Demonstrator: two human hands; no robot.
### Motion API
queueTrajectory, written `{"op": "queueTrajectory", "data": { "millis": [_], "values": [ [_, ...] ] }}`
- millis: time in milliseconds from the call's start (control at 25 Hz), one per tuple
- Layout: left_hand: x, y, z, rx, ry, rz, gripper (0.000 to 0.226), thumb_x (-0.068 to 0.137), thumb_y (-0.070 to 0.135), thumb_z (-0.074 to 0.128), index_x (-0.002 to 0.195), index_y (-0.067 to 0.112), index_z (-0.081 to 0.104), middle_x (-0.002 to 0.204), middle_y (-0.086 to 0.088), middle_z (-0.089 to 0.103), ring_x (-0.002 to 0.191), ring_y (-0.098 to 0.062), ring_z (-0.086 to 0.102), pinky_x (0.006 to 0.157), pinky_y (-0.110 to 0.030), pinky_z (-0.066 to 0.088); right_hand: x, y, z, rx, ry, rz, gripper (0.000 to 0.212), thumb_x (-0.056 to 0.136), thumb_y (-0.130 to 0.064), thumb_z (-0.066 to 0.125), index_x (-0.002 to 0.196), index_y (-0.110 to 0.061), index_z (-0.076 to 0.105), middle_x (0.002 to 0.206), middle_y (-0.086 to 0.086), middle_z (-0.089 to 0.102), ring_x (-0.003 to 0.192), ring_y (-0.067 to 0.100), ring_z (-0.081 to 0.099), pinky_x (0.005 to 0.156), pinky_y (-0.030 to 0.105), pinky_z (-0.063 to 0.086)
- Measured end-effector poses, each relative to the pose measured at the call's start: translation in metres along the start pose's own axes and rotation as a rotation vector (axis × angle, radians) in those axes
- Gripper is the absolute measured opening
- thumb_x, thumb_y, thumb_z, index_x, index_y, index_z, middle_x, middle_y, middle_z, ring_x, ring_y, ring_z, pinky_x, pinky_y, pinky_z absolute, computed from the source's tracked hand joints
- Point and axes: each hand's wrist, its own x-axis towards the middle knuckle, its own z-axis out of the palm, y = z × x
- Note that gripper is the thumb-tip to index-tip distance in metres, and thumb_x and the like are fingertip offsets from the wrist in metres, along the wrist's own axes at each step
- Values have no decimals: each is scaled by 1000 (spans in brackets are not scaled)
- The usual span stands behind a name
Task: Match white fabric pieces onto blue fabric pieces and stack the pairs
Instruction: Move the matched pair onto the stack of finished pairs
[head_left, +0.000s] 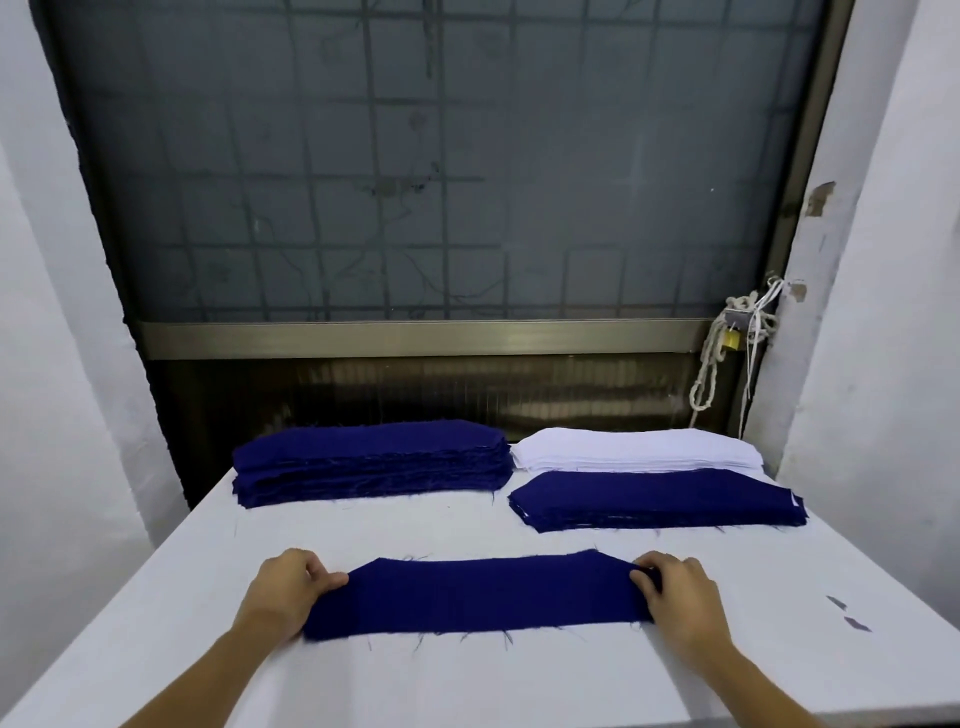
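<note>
A single long blue fabric piece (478, 597) lies flat on the white table (467, 686) in front of me. My left hand (283, 587) pinches its left end and my right hand (680, 592) pinches its right end. At the back left sits a thick stack of blue pieces (371, 460). At the back right lies a stack of white pieces (636, 449), and just in front of it a lower stack topped with blue (657, 501), with white edges showing at its corners.
A dark window with a metal frame (415, 338) rises behind the table. White cords (737, 338) hang at the right of the frame. Two small dark scraps (847, 613) lie on the table at the right. White walls stand on both sides.
</note>
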Motion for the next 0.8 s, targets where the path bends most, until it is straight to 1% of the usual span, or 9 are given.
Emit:
{"op": "queueTrajectory", "data": {
  "millis": [120, 200, 240, 320, 400, 480, 600, 680, 800],
  "values": [
    [-3, -6, 2, -28, 59, 6, 38, 84, 47, 78, 72, 13, 66, 72, 0, 69, 70, -16, 64, 58, -27, 44, -1, 7, 10, -64, 83, -45, 9, 100, -33, 54, 102, -35, 63, 101, -13, 62, 99, 14, 53, 78, 30, 43],
    [-8, -9, 4, 8, 125, 30, 39, 85, 53, 74, 75, 17, 62, 69, 3, 67, 68, -13, 62, 59, -27, 44, 0, 10, 16, -82, 97, -23, 19, 100, -40, 52, 114, -32, 63, 108, -12, 54, 105, 13, 50, 85, 31, 43],
    [-10, -11, 6, 40, 182, 53, 39, 86, 56, 70, 78, 19, 61, 71, 6, 66, 69, -11, 61, 61, -28, 46, 0, 11, 18, -109, 102, -19, 26, 100, -43, 50, 119, -31, 62, 111, -11, 52, 108, 13, 49, 88, 31, 43],
    [-18, -14, 16, 96, 307, 108, 38, 89, 62, 63, 87, 24, 60, 83, 11, 60, 73, -8, 59, 65, -30, 50, -1, 10, 20, -154, 106, -22, 34, 100, -49, 48, 124, -30, 61, 113, -11, 50, 110, 12, 46, 92, 31, 41],
    [-26, -13, 25, 193, 357, 156, 41, 88, 72, 53, 97, 32, 56, 93, 15, 53, 74, -4, 58, 59, -26, 46, -2, 8, 21, -176, 104, -14, 36, 99, -52, 46, 124, -31, 60, 112, -12, 51, 110, 12, 46, 93, 30, 40],
    [-29, -12, 28, 256, 346, 190, 39, 86, 78, 47, 92, 40, 49, 90, 18, 52, 72, -1, 57, 53, -23, 39, -3, 7, 19, -187, 97, -6, 32, 99, -54, 45, 119, -33, 58, 108, -14, 53, 105, 12, 46, 90, 29, 39],
    [-30, -11, 26, 253, 324, 194, 36, 85, 78, 46, 78, 43, 47, 75, 19, 58, 68, 1, 55, 53, -23, 40, -2, 6, 16, -159, 73, -10, 21, 100, -52, 46, 106, -34, 56, 97, -17, 56, 93, 10, 44, 84, 29, 38],
    [-30, -13, 25, 272, 324, 223, 37, 88, 74, 45, 72, 41, 48, 69, 17, 58, 64, 0, 54, 53, -22, 40, -3, 5, 14, -110, 62, -19, 15, 100, -49, 48, 95, -35, 52, 87, -18, 54, 86, 9, 43, 80, 30, 37],
    [-30, -15, 25, 272, 301, 283, 28, 96, 62, 45, 77, 42, 49, 76, 18, 59, 71, 1, 55, 56, -21, 40, -4, 4, 10, -23, 66, -35, 18, 100, -44, 49, 86, -34, 45, 73, -18, 54, 78, 8, 48, 74, 32, 41]
  ]
}}
